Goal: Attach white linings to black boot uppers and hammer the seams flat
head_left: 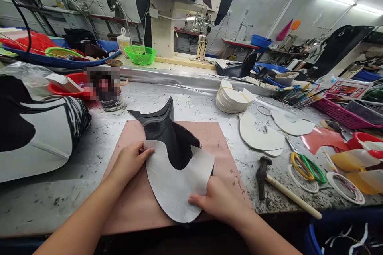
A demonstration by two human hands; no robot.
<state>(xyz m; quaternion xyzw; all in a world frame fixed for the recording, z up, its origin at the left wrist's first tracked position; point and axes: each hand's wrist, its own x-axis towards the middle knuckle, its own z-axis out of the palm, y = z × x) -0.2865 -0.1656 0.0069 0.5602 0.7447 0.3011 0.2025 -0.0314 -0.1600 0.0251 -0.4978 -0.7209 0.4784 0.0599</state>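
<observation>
A white curved lining piece (173,183) lies on a pink work mat (221,139) with a black leather piece (167,135) over its upper part; the leather curls up toward the back. My left hand (130,161) pinches the white piece's upper left edge, where it meets the black leather. My right hand (217,201) grips the white piece's lower right edge, fingers curled against it.
A hammer (278,185) lies right of the mat, with scissors (305,165), tape rolls and loose white cut pieces (259,133) beyond. A stack of white pieces (233,97) sits behind. A sewing machine (179,12) stands at the back; a glass jar (112,101) and black-and-white material (36,127) at left.
</observation>
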